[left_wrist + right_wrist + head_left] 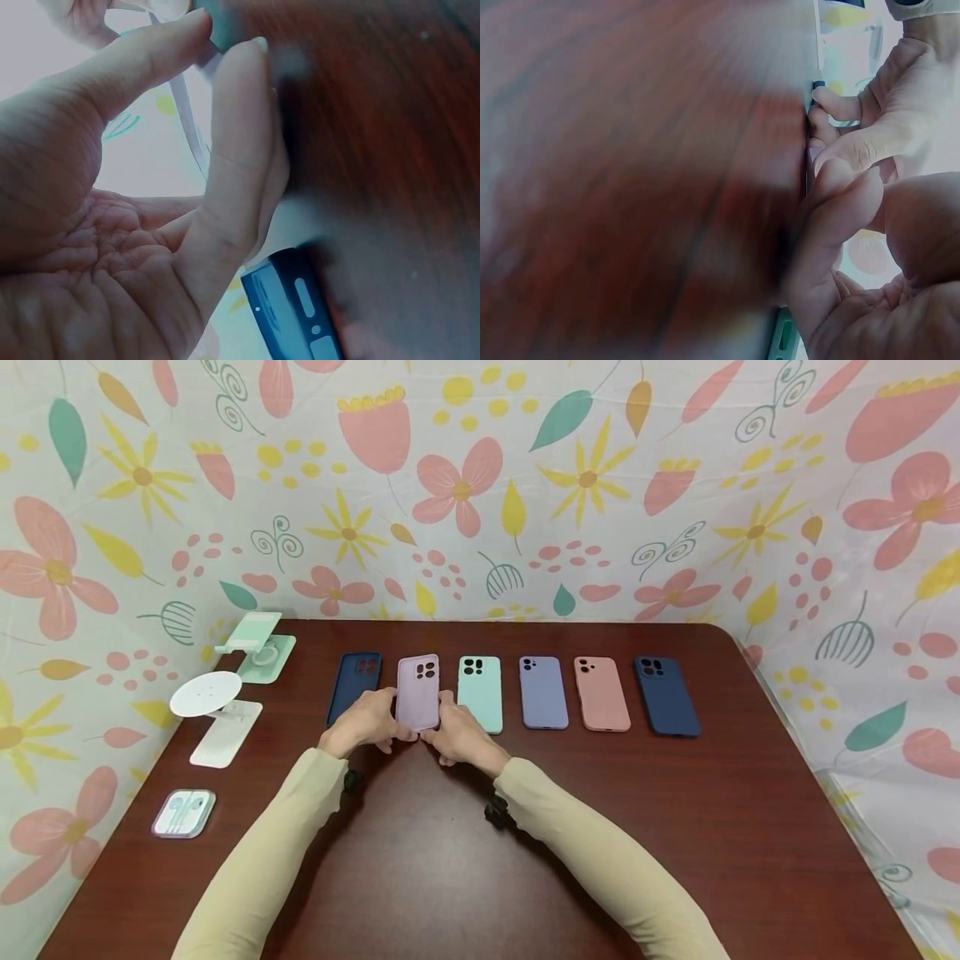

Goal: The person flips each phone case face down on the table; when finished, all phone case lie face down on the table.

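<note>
A lilac phone case (417, 697) lies between both hands in the head view, camera cutouts at the far end. My left hand (366, 724) pinches its near left corner, and my right hand (461, 732) holds the near right corner. In the left wrist view, the thin edge of the lilac case (187, 120) shows between thumb and fingers. Just left of the left hand is a dark blue case (351, 681), partly covered by that hand. A mint case (482, 693) lies beside the right hand; its edge (783, 334) appears low in the right wrist view.
Farther right along the row lie a periwinkle case (544, 693), a pink case (603, 695) and another dark blue case (667, 697). At the left stand a mint folding stand (258, 647), a white stand (225, 735) and boxed earphones (183, 814). A floral cloth (465, 485) hangs behind the table.
</note>
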{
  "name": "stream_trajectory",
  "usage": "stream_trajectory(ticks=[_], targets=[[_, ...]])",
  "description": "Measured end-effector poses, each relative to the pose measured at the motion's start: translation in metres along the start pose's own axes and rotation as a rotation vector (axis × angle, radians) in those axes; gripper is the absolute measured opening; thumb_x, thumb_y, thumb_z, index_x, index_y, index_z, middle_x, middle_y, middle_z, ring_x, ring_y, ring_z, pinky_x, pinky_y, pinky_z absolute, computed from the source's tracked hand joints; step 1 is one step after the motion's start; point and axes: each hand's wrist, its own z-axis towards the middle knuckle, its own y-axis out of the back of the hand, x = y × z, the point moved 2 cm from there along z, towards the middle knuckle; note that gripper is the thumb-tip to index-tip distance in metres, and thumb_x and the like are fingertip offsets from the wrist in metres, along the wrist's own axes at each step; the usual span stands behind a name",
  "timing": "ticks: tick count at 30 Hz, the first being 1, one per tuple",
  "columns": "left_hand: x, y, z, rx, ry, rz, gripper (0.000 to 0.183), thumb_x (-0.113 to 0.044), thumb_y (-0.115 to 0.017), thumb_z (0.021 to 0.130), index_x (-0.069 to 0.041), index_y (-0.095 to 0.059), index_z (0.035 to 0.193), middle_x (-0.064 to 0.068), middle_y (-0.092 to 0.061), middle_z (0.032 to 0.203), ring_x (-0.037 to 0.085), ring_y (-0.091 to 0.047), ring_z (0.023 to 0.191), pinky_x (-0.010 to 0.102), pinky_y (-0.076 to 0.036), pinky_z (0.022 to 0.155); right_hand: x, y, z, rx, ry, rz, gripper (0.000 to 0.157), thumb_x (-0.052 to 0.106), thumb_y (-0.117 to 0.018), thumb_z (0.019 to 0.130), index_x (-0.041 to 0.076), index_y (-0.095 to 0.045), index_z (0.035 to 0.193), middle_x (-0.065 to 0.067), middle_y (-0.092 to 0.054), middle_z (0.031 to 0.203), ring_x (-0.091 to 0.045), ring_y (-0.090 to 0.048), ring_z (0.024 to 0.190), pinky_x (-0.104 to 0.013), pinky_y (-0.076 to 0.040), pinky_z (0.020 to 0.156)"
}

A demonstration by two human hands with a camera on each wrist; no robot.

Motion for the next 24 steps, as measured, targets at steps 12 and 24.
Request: stream_trajectory(ticks=[12,24], targets=[[0.007,-0.005,0.002,-0.033,-0.002,-0.085,0.094,-0.048,-0.082,0.097,0.003,-0.04,0.164,0.013,-0.078,0.087,0.017,-0.077,0.062,0.038,-0.068,0.083,-0.008,0.0,0.003,-0.024,0.012,-0.011,0.078,0.014,-0.071,0.106,-0.002,-0.025,0.166,-0.011,-0.07,0.072,-0.018,-0.064,0.043,-0.032,-0.056,0.045],[0.028,-0.021,0.036,-0.167,-0.015,-0.206,0.109,-0.086,-0.072,0.085,0.001,-0.059,0.149,0.013,-0.078,0.086,0.021,-0.077,0.059,0.034,-0.064,0.059,-0.029,-0.006,0.022,-0.037,-0.015,-0.046,0.087,0.02,-0.072,0.105,0.006,-0.018,0.171,-0.008,-0.07,0.064,-0.022,-0.069,0.047,-0.035,-0.058,0.047]])
